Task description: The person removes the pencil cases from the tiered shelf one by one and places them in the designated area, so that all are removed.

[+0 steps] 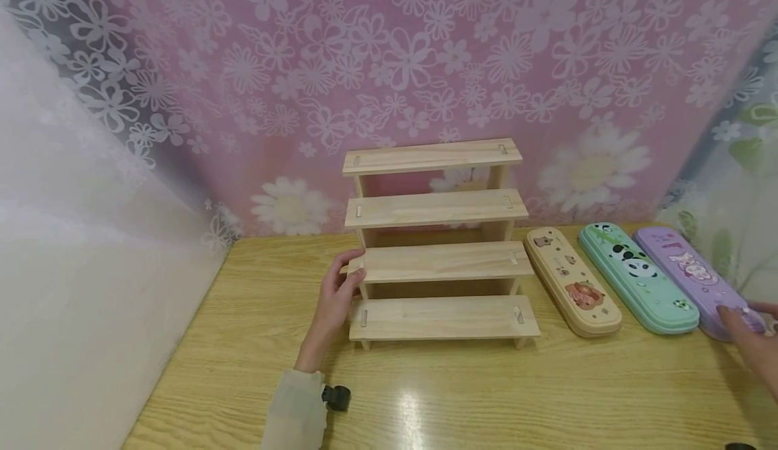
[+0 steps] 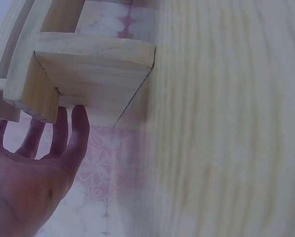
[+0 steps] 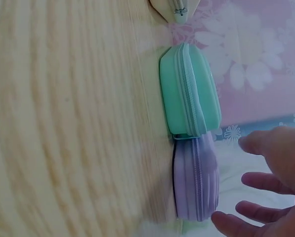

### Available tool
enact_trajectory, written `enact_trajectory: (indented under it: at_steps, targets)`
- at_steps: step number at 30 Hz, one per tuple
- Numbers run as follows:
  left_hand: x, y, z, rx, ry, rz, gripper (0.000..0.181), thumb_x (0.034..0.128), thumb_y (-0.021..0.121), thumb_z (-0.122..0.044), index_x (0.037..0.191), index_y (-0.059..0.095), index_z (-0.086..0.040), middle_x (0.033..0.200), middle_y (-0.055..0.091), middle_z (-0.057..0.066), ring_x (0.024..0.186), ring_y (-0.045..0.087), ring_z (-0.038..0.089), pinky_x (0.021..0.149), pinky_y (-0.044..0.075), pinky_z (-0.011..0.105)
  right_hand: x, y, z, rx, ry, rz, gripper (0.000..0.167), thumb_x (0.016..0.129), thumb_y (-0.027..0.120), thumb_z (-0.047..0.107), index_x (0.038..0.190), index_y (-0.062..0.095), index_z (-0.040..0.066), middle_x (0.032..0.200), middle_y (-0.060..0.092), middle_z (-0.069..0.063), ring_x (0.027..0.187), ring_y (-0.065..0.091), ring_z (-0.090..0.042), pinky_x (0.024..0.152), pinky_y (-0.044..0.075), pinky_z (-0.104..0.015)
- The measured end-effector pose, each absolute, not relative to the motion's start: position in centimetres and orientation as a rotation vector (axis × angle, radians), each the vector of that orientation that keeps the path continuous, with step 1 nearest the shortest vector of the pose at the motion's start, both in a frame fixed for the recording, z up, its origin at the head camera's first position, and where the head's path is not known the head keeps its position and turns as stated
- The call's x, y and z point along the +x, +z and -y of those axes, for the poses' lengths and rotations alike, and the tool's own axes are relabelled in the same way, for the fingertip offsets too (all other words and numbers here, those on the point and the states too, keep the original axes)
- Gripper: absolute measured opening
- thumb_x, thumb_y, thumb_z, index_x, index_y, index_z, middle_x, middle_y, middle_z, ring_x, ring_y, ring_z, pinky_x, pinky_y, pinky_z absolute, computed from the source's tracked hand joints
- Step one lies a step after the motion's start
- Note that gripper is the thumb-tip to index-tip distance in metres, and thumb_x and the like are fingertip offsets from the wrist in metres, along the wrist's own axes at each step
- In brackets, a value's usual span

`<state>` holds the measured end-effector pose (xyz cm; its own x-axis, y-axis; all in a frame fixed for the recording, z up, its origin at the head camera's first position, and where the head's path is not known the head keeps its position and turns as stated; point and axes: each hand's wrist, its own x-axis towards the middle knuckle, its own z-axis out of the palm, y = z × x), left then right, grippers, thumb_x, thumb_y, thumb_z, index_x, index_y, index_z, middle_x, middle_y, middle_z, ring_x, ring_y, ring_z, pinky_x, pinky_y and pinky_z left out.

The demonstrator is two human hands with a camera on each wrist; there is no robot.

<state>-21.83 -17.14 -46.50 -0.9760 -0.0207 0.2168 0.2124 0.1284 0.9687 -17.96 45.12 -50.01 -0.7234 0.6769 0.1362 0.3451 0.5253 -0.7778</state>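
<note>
A four-step wooden display shelf (image 1: 444, 262) stands on the table near the back. My left hand (image 1: 334, 294) grips the left end of its second step from the bottom, thumb at the front edge; the left wrist view shows the fingers against the wooden side (image 2: 93, 79). At the far right lies a purple pencil case (image 1: 693, 274) with a cartoon print. My right hand (image 1: 754, 338), partly out of the head view, is at its near end. In the right wrist view the fingers (image 3: 266, 182) are spread beside the zippered case, with none curled round it.
Left of the purple case lie a mint-green panda pencil case (image 1: 638, 278) and a cream pencil case (image 1: 571, 281), side by side, right of the shelf. A flowered pink curtain (image 1: 389, 65) hangs behind the wood-grain table (image 1: 273, 261). White sheeting (image 1: 91, 234) borders the left side.
</note>
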Motion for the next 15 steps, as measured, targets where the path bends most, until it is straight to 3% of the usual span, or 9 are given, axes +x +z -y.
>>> enact_trajectory:
  at_steps: [1,3,4,5,6,7,11,13,15]
  targets:
    - [-21.9,-46.5,17.1,-0.191,-1.954,2.219,0.033,0.1050,0.054,-0.013,0.138,0.060,-0.017,0.144,0.048,0.006,0.091,0.058,0.020,0.082,0.058,0.036,-17.9,-49.8,-44.8,-0.826,1.063,2.332,0.009,0.094,0.063,0.034,0.100,0.063,0.041,0.113,0.055,0.011,0.104,0.046,-0.009,0.086,0.032,-0.027]
    - [-21.9,-46.5,17.1,-0.191,-1.958,2.218,0.033,0.1051,0.054,-0.013,0.137,0.060,-0.017,0.144,0.048,0.006,0.091,0.057,0.021,0.082,0.058,0.037,-17.6,-48.8,-44.0,-0.792,1.069,2.354,0.026,0.095,0.061,0.031,0.120,0.066,0.029,0.132,0.057,-0.019,0.122,0.049,-0.035,0.101,0.035,-0.035]
    - [-22.0,-46.5,17.1,-0.190,-1.958,2.219,0.033,0.1051,0.054,-0.013,0.137,0.060,-0.018,0.143,0.048,0.006,0.091,0.057,0.021,0.082,0.058,0.037,-17.5,-48.4,-43.6,-0.799,1.076,2.370,0.029,0.096,0.060,0.032,0.124,0.064,0.034,0.138,0.055,-0.020,0.128,0.048,-0.036,0.103,0.034,-0.030]
    - [-22.0,-46.5,17.1,-0.187,-1.957,2.219,0.033,0.1052,0.054,-0.014,0.137,0.060,-0.018,0.143,0.048,0.006,0.091,0.057,0.021,0.082,0.058,0.037,-17.4,-47.9,-43.1,-0.766,1.075,2.386,0.041,0.096,0.059,0.031,0.136,0.061,0.023,0.147,0.047,-0.031,0.136,0.041,-0.046,0.110,0.033,-0.037]
    - [-22.0,-46.6,17.2,-0.190,-1.954,2.222,0.033,0.1053,0.054,-0.014,0.137,0.060,-0.018,0.143,0.048,0.006,0.091,0.057,0.022,0.082,0.058,0.037,-17.3,-47.5,-42.6,-0.767,1.094,2.388,0.042,0.097,0.059,0.031,0.138,0.059,0.032,0.151,0.045,-0.028,0.140,0.039,-0.043,0.115,0.031,-0.037]
    - [-22.0,-46.6,17.2,-0.184,-1.952,2.225,0.032,0.1053,0.055,-0.015,0.137,0.060,-0.018,0.143,0.048,0.006,0.092,0.057,0.022,0.082,0.058,0.036,-17.1,-46.9,-42.0,-0.740,1.083,2.415,0.052,0.097,0.058,0.030,0.148,0.054,0.021,0.158,0.035,-0.031,0.146,0.031,-0.046,0.120,0.027,-0.040]
    - [-22.0,-46.5,17.2,-0.174,-1.937,2.253,0.033,0.1057,0.055,-0.017,0.138,0.060,-0.021,0.146,0.047,0.004,0.095,0.058,0.024,0.082,0.058,0.033,-16.8,-45.8,-40.4,-0.572,0.963,2.473,0.052,0.097,0.059,0.029,0.141,0.056,0.001,0.158,0.035,-0.032,0.147,0.029,-0.048,0.121,0.027,-0.055]
    - [-21.9,-46.4,17.4,-0.160,-1.919,2.282,0.033,0.1058,0.055,-0.020,0.138,0.060,-0.024,0.147,0.047,0.001,0.097,0.059,0.025,0.082,0.058,0.032,-16.7,-45.5,-39.9,-0.443,0.848,2.516,0.056,0.096,0.063,0.029,0.136,0.055,-0.009,0.153,0.038,-0.038,0.140,0.036,-0.053,0.109,0.039,-0.044]
    - [-21.7,-46.2,17.6,-0.154,-1.891,2.323,0.034,0.1061,0.055,-0.023,0.139,0.059,-0.029,0.149,0.047,-0.002,0.101,0.060,0.026,0.084,0.059,0.034,-16.7,-45.2,-39.4,-0.332,0.750,2.566,0.056,0.096,0.065,0.032,0.132,0.056,-0.010,0.150,0.040,-0.039,0.136,0.039,-0.058,0.103,0.041,-0.052]
